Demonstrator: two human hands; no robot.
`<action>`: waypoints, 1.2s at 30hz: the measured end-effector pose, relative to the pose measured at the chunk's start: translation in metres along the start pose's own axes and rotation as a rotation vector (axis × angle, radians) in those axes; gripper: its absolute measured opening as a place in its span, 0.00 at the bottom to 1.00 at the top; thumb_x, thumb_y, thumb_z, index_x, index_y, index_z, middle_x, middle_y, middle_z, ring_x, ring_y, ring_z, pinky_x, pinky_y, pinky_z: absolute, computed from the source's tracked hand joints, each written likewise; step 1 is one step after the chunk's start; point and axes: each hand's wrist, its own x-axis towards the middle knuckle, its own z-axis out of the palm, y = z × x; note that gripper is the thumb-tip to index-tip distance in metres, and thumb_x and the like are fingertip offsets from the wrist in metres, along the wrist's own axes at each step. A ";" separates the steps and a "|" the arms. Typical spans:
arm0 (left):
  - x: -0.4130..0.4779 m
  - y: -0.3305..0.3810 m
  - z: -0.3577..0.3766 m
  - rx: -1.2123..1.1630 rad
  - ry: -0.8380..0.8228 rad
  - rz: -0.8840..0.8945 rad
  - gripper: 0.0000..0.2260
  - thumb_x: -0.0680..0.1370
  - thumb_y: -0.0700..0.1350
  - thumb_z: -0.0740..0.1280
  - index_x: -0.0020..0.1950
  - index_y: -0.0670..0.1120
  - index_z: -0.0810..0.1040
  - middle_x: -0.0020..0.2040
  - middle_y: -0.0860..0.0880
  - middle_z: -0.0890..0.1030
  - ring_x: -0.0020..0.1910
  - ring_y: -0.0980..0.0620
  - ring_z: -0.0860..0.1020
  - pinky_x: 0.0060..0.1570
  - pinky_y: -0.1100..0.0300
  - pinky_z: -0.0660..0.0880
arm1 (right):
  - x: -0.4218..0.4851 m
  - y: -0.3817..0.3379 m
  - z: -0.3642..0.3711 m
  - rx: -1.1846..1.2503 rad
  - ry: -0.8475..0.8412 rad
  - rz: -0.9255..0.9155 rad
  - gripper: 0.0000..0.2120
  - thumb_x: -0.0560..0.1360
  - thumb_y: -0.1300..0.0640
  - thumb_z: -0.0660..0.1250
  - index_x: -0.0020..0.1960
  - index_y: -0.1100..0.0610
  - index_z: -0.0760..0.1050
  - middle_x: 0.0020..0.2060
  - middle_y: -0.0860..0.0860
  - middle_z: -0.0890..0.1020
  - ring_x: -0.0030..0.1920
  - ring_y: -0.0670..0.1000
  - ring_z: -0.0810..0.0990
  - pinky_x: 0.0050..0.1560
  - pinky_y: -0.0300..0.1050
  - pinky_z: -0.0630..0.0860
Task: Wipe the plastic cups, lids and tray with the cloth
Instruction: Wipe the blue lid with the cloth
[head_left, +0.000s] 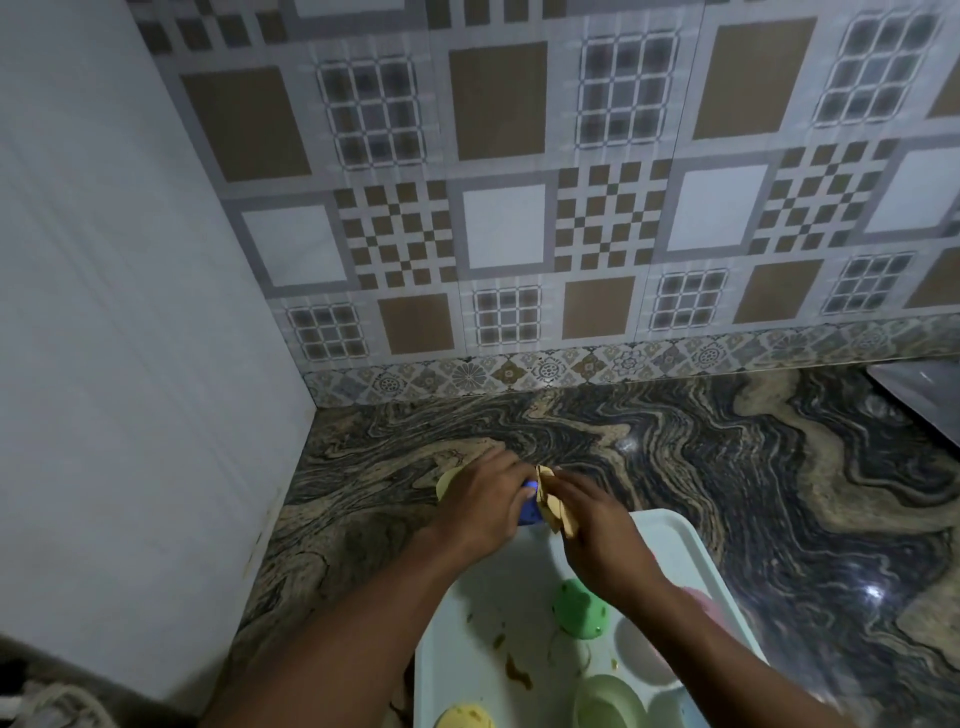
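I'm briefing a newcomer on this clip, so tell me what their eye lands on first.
The two hands meeting mid-frame: the left hand grips a blue cup while the right hand holds a tan cloth against it. Just below, the white tray carries brown smears and a green cup; the swirled dark counter surrounds it all.

Right of the tray (675, 540), the stone counter (753, 493) lies open back to the tiled wall (519, 234), with a grey metal edge (919, 395) poking in at the far right. On the left the white wall (130, 312) stands close, leaving a thin strip. Both arms cross the tray, the left hand (488, 504) gripping a blue cup (530, 503) and the right hand (597, 525) a cloth (553, 506), and a green cup (576, 608), a pale green cup (608, 701) and a yellow cup (465, 719) stand on it.
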 end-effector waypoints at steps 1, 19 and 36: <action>0.000 -0.002 -0.001 0.004 0.034 -0.004 0.11 0.79 0.48 0.60 0.51 0.45 0.79 0.48 0.47 0.78 0.50 0.46 0.75 0.51 0.50 0.75 | -0.001 -0.001 0.001 -0.062 0.009 -0.055 0.28 0.69 0.56 0.55 0.66 0.59 0.79 0.64 0.58 0.80 0.61 0.60 0.80 0.62 0.50 0.77; 0.008 0.025 -0.007 0.004 0.381 -0.084 0.04 0.74 0.46 0.70 0.43 0.46 0.79 0.40 0.50 0.79 0.41 0.48 0.75 0.40 0.54 0.74 | 0.037 -0.026 -0.011 1.204 0.184 0.675 0.17 0.83 0.54 0.57 0.59 0.61 0.82 0.53 0.63 0.85 0.55 0.64 0.83 0.62 0.64 0.77; 0.054 0.017 -0.056 -0.620 -0.244 -0.566 0.16 0.83 0.52 0.64 0.38 0.49 0.82 0.28 0.52 0.77 0.27 0.55 0.74 0.34 0.62 0.71 | 0.045 -0.029 -0.059 0.733 -0.188 0.395 0.06 0.79 0.63 0.68 0.50 0.64 0.72 0.37 0.59 0.81 0.33 0.51 0.81 0.32 0.49 0.80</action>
